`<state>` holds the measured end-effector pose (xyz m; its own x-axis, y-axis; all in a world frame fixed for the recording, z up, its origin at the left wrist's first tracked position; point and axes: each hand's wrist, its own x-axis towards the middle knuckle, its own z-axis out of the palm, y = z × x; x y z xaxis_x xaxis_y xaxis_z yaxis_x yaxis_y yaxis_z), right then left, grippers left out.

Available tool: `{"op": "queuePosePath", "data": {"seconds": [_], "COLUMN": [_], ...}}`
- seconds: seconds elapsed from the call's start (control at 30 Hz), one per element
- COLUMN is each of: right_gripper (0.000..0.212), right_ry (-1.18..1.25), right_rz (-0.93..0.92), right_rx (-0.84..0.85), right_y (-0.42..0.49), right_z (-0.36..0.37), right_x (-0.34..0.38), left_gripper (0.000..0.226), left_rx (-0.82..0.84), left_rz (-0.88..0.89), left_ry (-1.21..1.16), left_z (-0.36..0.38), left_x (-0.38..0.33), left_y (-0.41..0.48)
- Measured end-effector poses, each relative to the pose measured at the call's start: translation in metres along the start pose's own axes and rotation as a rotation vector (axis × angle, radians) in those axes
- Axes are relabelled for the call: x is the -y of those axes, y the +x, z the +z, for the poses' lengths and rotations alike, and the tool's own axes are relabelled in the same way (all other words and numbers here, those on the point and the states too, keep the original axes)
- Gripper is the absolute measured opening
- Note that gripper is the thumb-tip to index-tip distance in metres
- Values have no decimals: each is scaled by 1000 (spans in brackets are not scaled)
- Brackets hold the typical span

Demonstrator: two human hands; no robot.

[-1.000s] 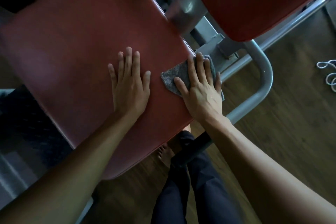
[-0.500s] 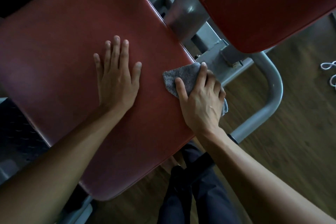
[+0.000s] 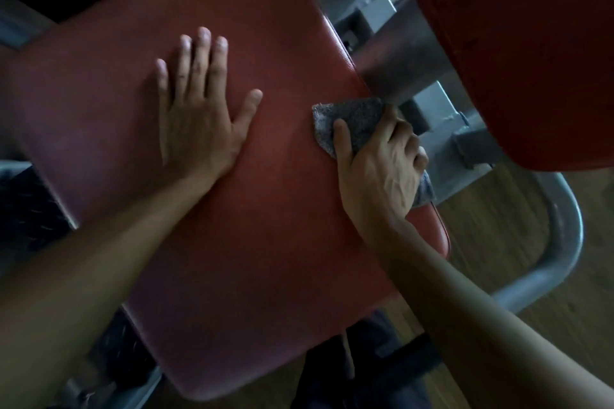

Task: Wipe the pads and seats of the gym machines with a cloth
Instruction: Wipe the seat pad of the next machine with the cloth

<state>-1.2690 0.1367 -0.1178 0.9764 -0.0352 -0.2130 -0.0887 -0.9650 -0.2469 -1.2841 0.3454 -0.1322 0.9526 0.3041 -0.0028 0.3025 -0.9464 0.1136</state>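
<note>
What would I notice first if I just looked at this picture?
The big red seat pad fills the middle, with the left hand lying flat on it, fingers spread. At the pad's right edge the right hand grips a gray cloth against it. A second red pad sits at the upper right, past the gray metal frame.

- One head-worn view looks steeply down, close above the red seat (image 3: 232,242).
- The seat fills centre and left; wooden floor (image 3: 491,236) shows lower right.
</note>
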Motion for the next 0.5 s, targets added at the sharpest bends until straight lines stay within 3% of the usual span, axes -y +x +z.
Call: {"op": "queuePosePath", "data": {"seconds": [0.5], "right_gripper": [79], "right_ry": [5], "right_rz": [-86], "right_rx": [-39], "right_y": [88], "right_z": [19], "right_x": [94], "left_gripper": [72], "left_rx": [-1], "left_rz": [-3], "left_ry": [20], "left_z": [1], "left_x": [0], "left_y": [-1]}}
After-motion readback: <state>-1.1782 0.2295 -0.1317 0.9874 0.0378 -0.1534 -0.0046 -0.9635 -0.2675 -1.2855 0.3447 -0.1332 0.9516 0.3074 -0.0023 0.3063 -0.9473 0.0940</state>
